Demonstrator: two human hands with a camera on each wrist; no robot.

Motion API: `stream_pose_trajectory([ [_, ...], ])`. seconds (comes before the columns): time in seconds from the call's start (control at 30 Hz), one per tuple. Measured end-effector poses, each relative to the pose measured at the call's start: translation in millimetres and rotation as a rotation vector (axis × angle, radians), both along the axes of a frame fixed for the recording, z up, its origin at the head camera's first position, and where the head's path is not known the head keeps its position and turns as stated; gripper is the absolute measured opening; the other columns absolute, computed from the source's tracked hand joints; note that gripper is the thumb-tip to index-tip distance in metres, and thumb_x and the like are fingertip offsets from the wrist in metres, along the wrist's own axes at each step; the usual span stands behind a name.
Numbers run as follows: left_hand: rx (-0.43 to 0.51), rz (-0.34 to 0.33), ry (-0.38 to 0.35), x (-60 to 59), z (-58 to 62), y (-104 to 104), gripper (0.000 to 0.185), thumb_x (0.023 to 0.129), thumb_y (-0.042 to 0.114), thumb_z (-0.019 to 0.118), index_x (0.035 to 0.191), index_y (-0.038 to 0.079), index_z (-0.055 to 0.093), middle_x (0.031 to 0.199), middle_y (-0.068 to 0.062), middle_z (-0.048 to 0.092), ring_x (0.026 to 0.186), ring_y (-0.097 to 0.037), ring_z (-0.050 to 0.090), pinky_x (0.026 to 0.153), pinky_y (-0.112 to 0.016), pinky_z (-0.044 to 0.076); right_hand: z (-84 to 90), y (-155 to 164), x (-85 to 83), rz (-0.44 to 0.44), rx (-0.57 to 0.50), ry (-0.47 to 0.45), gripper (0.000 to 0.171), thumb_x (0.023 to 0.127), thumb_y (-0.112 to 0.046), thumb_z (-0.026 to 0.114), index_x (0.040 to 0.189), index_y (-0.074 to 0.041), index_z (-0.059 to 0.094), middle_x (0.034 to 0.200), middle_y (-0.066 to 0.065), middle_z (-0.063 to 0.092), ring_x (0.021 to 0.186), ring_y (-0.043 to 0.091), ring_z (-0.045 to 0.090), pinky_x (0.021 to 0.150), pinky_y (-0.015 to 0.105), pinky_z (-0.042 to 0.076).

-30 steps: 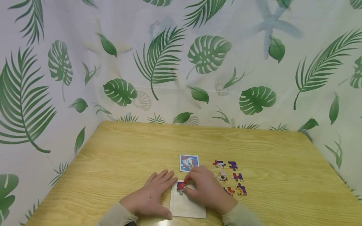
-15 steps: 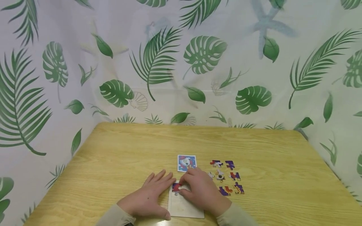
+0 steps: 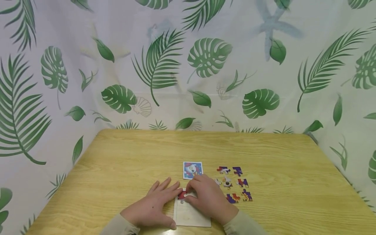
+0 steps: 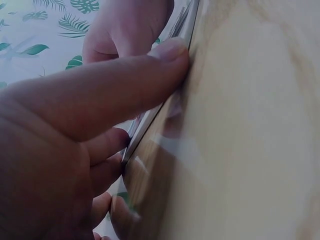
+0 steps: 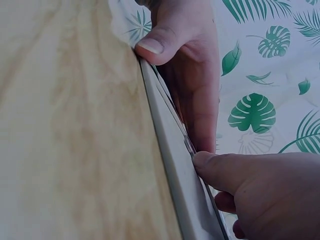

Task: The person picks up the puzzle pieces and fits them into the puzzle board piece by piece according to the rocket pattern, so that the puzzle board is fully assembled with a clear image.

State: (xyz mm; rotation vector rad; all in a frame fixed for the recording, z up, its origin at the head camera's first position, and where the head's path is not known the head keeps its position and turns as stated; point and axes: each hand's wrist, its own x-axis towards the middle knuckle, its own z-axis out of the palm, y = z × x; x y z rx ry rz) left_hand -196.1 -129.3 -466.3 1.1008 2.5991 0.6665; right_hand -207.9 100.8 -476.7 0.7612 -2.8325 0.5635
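A small red and purple jigsaw piece (image 3: 182, 195) lies at the upper left corner of a pale puzzle board (image 3: 193, 217) in the head view. My right hand (image 3: 210, 197) pinches at that piece's right side with thumb and bent forefinger, partly hiding it. Spread along the board's left side is my left hand (image 3: 154, 205), fingers straight. Its forefinger tip touches the piece's corner, and its thumb lies by the board's lower left edge. The right wrist view shows the right thumb (image 5: 215, 167) low against the top of the board.
To the right of the board lie several loose jigsaw pieces (image 3: 237, 171) in rows. A picture card (image 3: 192, 169) with a white cartoon figure rests just beyond the board. Behind the wooden table (image 3: 132, 156) hangs a leaf-print curtain (image 3: 170, 114).
The jigsaw piece has shifted slightly left into the board's corner under the right hand. My left forefinger has come over its edge. The head view has panned a little to the right.
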Motion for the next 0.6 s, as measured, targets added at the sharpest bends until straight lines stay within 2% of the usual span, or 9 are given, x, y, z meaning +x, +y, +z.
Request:
stream_pose_trajectory([
  [0.4,-0.017,-0.012,0.018,-1.2,-2.7,-2.7,0.098,0.069,0.071,0.061,0.149,0.026,0.026,0.154,0.003,0.018,0.142,-0.028,0.001,0.108,-0.059,0.002,-1.0,-0.7,1.6,0.01,-0.021,-0.006,0.023,0.078,-0.048,0.07,0.09,-0.029,0.065,0.09,-0.017,0.053,0.085,0.006,0.049,0.076,0.032,0.046],
  [0.6,-0.033,-0.012,0.036,-2.4,-4.9,-3.0,0.099,0.069,0.071,0.061,0.149,0.026,0.024,0.155,0.003,0.016,0.142,-0.027,0.0,0.109,-0.058,0.0,-1.4,5.8,0.0,0.005,-0.048,-0.065,0.034,0.077,-0.055,0.067,0.102,-0.031,0.066,0.108,-0.011,0.058,0.104,0.014,0.051,0.089,0.042,0.044],
])
